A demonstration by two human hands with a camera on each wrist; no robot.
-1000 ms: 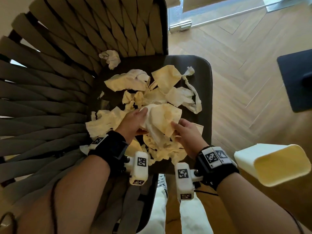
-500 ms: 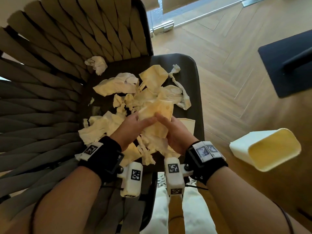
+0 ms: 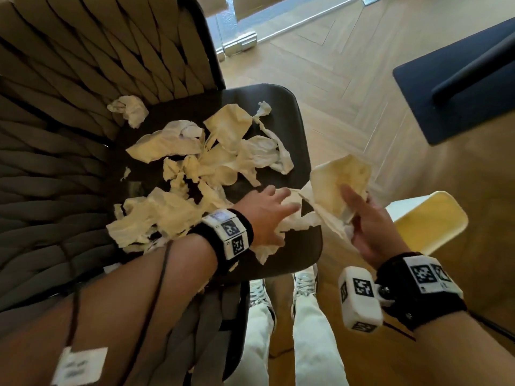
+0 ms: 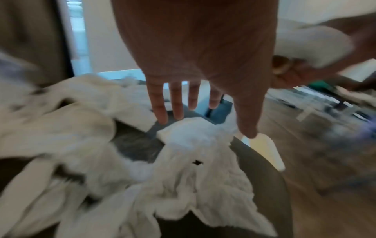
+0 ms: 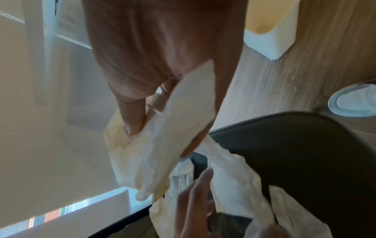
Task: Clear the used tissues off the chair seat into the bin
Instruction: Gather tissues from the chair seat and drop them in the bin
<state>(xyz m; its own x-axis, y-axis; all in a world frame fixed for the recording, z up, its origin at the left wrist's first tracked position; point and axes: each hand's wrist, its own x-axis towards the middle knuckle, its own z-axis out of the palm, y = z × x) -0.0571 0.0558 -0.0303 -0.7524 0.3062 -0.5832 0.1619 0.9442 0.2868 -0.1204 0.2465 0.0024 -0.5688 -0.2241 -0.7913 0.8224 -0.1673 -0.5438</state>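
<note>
Several crumpled, yellow-stained tissues (image 3: pixel 172 213) lie over the dark grey chair seat (image 3: pixel 295 129). One ball of tissue (image 3: pixel 131 110) sits at the back left. My right hand (image 3: pixel 354 204) grips a bunch of tissues (image 3: pixel 340 185) past the seat's right edge, with a strip trailing back to the seat. In the right wrist view thumb and fingers (image 5: pixel 132 125) pinch that bunch (image 5: pixel 142 157). My left hand (image 3: pixel 278 201) is open, its fingers (image 4: pixel 177 106) spread just over a tissue (image 4: pixel 193 135) at the seat's front right. The white bin (image 3: pixel 429 221) stands on the floor just right of my right hand.
The woven chair back (image 3: pixel 83 79) curves round the left and rear. Herringbone wood floor (image 3: pixel 348 93) lies to the right, with a dark blue object (image 3: pixel 459 79) at the upper right. My legs in white trousers (image 3: pixel 312 335) and my shoes stand at the seat's front edge.
Both hands held one tissue bunch over mid-seat. Now the right hand has carried it right, off the seat edge towards the bin, and the left hand has let go and spread open.
</note>
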